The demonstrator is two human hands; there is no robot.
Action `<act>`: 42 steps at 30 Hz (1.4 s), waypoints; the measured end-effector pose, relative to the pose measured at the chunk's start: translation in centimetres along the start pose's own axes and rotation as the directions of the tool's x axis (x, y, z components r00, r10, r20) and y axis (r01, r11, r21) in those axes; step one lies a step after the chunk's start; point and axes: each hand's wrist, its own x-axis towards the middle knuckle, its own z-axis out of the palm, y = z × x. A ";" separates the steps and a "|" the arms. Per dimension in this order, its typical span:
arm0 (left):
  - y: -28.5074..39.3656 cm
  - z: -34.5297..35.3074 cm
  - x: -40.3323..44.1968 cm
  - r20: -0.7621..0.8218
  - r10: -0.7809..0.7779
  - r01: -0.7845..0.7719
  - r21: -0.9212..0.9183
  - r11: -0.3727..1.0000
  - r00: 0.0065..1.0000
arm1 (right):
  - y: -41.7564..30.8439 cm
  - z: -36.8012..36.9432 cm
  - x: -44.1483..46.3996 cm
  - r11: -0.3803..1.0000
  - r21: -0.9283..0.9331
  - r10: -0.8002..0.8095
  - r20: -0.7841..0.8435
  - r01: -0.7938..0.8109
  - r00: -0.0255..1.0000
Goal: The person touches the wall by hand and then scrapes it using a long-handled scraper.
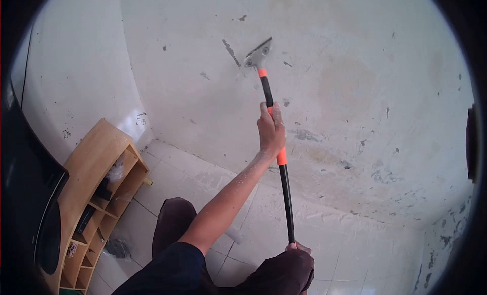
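Note:
A long-handled wall scraper (285, 193) with a black and orange shaft slants up across the view. Its grey metal head (257, 55) is at the whitish, patchy wall (324, 56); whether the blade touches the surface I cannot tell. My left hand (271, 130) is wrapped round the orange upper part of the shaft, with pale dust on the forearm. Down by my right knee, my right hand (300, 248) is closed around the lower end of the shaft, mostly hidden behind the knee.
On the left stands a curved wooden shelf unit (109, 135) with small items in its compartments, beside a large black screen-like object (25, 193). Dust and flakes lie on the tiled floor (324, 244) along the wall's foot. A dark object (472, 143) is at the right edge.

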 end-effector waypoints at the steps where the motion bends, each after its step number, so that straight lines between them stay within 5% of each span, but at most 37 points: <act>1: 0.1 -0.1 0.1 0.018 -0.015 0.014 0.017 1.000 1.000 | -0.2 0.2 0.6 1.000 0.013 -0.016 0.011 0.015 1.000; 6: 0.1 0.5 0.0 -0.027 -0.030 0.030 0.031 0.999 0.999 | 0.9 -1.4 3.0 0.993 0.106 -0.055 0.087 0.046 0.995; 8: -1.5 1.0 2.2 -0.135 0.106 -0.093 0.094 0.991 0.985 | -0.8 -1.2 4.1 0.986 0.105 -0.137 0.103 0.127 0.985; 11: 4.9 -2.2 8.3 -0.089 0.044 -0.040 0.050 0.998 0.995 | -5.3 1.6 7.1 0.976 0.004 -0.215 0.125 0.216 0.969; 15: 6.2 -3.2 9.6 -0.090 0.044 -0.041 0.034 0.999 0.995 | -5.3 3.9 9.2 0.961 0.189 -0.242 0.216 0.203 0.946; 23: -3.2 -2.0 1.5 -0.090 0.012 -0.002 0.112 0.994 0.996 | 6.0 0.0 5.7 0.992 0.117 -0.052 0.132 0.037 0.990; 27: -4.7 0.0 -4.7 -0.036 -0.060 0.063 0.083 0.995 0.998 | 5.3 -0.8 -0.8 0.986 0.052 0.162 -0.089 -0.158 0.983; 30: -4.6 0.1 -5.8 0.067 -0.115 0.113 0.037 0.993 0.991 | 4.5 -0.6 -2.1 0.984 0.038 0.178 -0.053 -0.176 0.983; 36: -2.3 -1.2 -2.3 0.007 0.073 -0.074 0.129 0.989 0.997 | 2.1 1.6 -0.1 0.988 0.053 0.143 0.078 -0.147 0.987; 42: -0.4 -2.5 1.8 -0.021 0.058 -0.055 0.120 0.991 0.998 | 4.3 3.0 4.5 0.982 0.161 0.064 0.201 -0.098 0.977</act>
